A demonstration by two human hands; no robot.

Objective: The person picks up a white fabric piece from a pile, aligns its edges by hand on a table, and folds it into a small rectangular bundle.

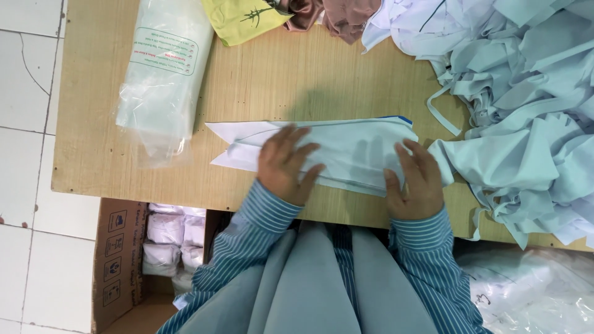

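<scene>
The folded pale-green garment (346, 151) is pressed flat under both open palms, left hand (286, 164) and right hand (417, 179); smoothing is underway, and another fold seems called for.

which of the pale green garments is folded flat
The folded garment under the left hand and right hand; the pale green pile at right lies crumpled.

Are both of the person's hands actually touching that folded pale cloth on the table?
Touching. The head view shows the left hand lying flat on the folded pale cloth and the right hand pressing its right end, with no gap.
</scene>
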